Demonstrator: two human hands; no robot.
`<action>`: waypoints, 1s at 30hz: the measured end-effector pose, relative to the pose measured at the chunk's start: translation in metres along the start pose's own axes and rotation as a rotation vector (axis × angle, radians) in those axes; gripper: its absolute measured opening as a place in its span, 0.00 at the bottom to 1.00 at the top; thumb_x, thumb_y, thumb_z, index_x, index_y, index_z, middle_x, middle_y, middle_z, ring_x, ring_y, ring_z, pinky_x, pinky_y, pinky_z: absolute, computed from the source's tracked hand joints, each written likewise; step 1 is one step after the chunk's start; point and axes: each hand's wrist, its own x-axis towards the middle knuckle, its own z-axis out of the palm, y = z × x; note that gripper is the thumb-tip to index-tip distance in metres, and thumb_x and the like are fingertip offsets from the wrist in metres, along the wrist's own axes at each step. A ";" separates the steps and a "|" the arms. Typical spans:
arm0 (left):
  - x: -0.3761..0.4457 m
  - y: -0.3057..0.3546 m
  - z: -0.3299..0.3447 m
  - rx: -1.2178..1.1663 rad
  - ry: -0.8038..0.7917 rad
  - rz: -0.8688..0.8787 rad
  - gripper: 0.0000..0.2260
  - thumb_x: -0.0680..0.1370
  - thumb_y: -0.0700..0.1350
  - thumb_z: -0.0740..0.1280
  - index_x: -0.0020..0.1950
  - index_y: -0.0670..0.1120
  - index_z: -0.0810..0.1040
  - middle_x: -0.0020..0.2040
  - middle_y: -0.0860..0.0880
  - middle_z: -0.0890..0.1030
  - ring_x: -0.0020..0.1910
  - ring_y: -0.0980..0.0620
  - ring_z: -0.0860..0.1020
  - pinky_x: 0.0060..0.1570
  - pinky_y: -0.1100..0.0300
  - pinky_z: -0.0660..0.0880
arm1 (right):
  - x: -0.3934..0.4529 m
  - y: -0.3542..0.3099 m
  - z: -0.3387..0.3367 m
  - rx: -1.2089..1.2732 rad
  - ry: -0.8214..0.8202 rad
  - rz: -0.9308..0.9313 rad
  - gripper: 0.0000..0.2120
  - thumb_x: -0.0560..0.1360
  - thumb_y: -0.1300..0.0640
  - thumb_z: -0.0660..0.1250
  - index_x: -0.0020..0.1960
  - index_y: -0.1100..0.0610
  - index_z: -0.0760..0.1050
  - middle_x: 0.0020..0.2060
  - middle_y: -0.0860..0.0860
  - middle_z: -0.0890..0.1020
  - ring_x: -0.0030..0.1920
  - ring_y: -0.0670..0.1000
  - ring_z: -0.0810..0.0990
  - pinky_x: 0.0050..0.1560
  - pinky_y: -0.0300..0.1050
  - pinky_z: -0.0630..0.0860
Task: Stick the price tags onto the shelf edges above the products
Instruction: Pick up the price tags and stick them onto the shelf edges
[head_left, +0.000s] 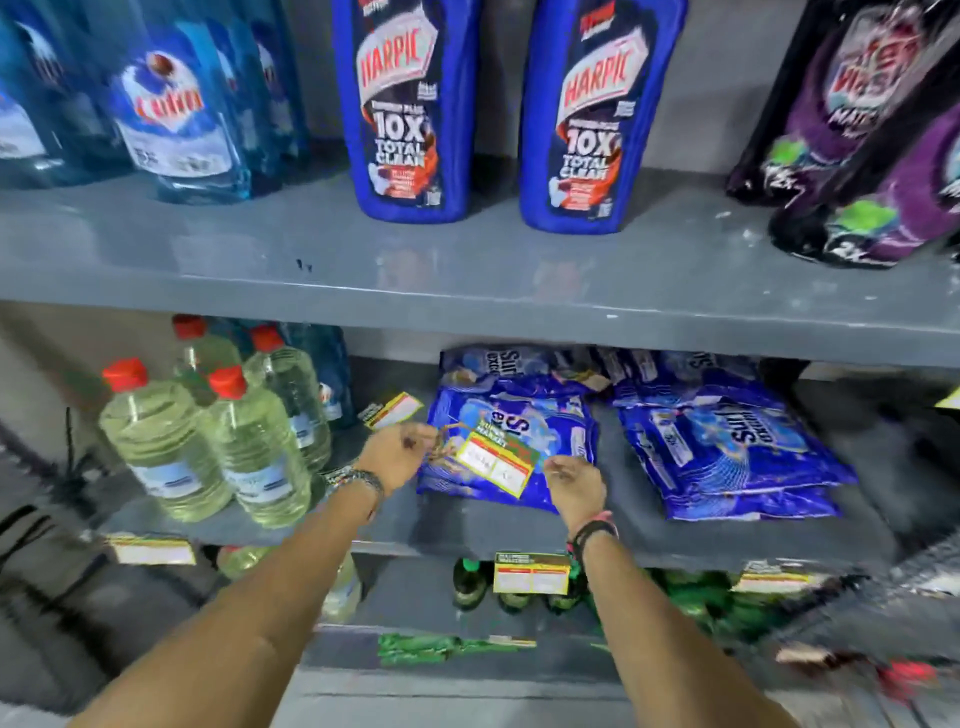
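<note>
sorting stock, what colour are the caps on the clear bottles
Red caps, head view.

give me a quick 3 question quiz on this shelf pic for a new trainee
1. True or false: the price tag held between the left hand and right hand is already stuck on a shelf edge.
2. What lies right behind that tag? A) blue detergent pouches B) red-capped bottles C) Harpic bottles
3. Fill in: the bottles left of the pouches have ___ caps.

Key: 1 false; 2 A; 3 red
</note>
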 end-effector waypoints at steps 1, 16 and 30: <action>0.006 0.003 0.001 -0.022 -0.011 0.010 0.11 0.77 0.35 0.62 0.56 0.36 0.79 0.54 0.37 0.82 0.48 0.46 0.81 0.37 0.80 0.69 | 0.002 -0.001 0.003 0.009 0.004 0.031 0.09 0.73 0.58 0.68 0.45 0.64 0.82 0.46 0.62 0.85 0.50 0.61 0.82 0.49 0.47 0.75; 0.055 0.018 0.038 -0.030 -0.064 -0.057 0.12 0.72 0.52 0.70 0.50 0.46 0.84 0.49 0.48 0.85 0.47 0.53 0.81 0.46 0.67 0.72 | 0.031 0.002 0.019 0.131 -0.065 0.173 0.15 0.66 0.54 0.76 0.48 0.61 0.82 0.43 0.53 0.82 0.43 0.49 0.77 0.44 0.38 0.72; -0.035 0.051 -0.013 -0.602 -0.116 0.205 0.06 0.73 0.40 0.71 0.45 0.50 0.82 0.35 0.58 0.85 0.40 0.59 0.83 0.35 0.66 0.79 | -0.031 -0.066 -0.080 0.388 -0.337 -0.094 0.04 0.69 0.56 0.74 0.42 0.56 0.82 0.40 0.53 0.87 0.43 0.50 0.86 0.42 0.39 0.80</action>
